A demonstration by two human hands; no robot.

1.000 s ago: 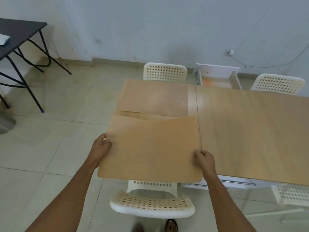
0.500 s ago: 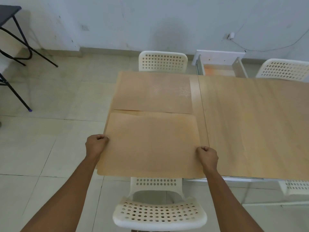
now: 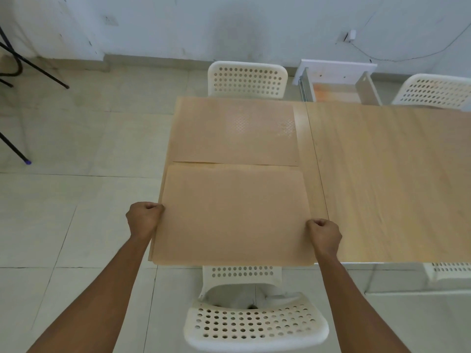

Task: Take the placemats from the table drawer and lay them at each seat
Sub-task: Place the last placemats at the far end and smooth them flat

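A tan placemat [image 3: 233, 217] lies flat on the near left part of the wooden table [image 3: 382, 179], its near edge at the table's front edge. My left hand [image 3: 144, 217] grips its left edge and my right hand [image 3: 323, 234] grips its right edge. A second tan placemat [image 3: 237, 131] lies on the far left part of the table, in front of the far chair. The white table drawer [image 3: 336, 84] stands pulled open at the far side, between two chairs, and its wooden bottom shows.
White perforated chairs stand around the table: one below me [image 3: 254, 324], one at the far left [image 3: 247, 79], one at the far right [image 3: 435, 90], one at the near right [image 3: 451, 271]. Black table legs [image 3: 15, 72] stand at the left on the tiled floor.
Both hands have lowered the near placemat onto the table and squared it with the table's edge. The view has shifted forward and down.
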